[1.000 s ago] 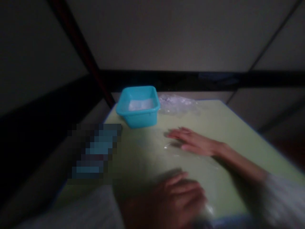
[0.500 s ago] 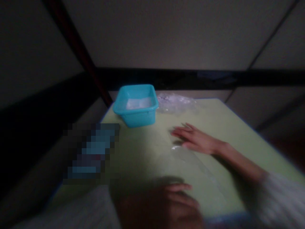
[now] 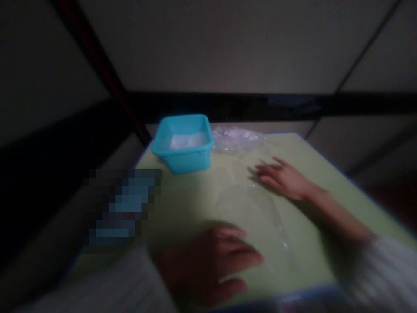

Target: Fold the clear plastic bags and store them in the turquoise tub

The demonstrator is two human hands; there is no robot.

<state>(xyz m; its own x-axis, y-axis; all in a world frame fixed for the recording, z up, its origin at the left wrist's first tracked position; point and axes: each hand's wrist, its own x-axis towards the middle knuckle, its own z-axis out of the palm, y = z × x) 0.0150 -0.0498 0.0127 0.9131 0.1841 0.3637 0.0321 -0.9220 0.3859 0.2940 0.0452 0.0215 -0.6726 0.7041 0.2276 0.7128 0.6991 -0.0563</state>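
A clear, thin plastic bag lies flat on the yellow-green table, its shiny edge running toward the near side. My right hand is at the far right end of the bag, palm down with the fingers stretched out. My left hand rests low over the near left part of the bag, its fingers bent a little and apart. Neither hand shows anything gripped. Whether the fingertips press on the plastic is hard to tell in the dim, blurred picture.
A turquoise plastic basket with white, flat pieces inside stands at the far left. Beside it lies a heap of crumpled clear plastic. A pixelated phone-like object is at the left edge. Walls stand behind and left.
My right hand has shifted away and to the right. My left hand has moved slightly up and left, with its fingers showing more. The bag looks flatter and more spread out.
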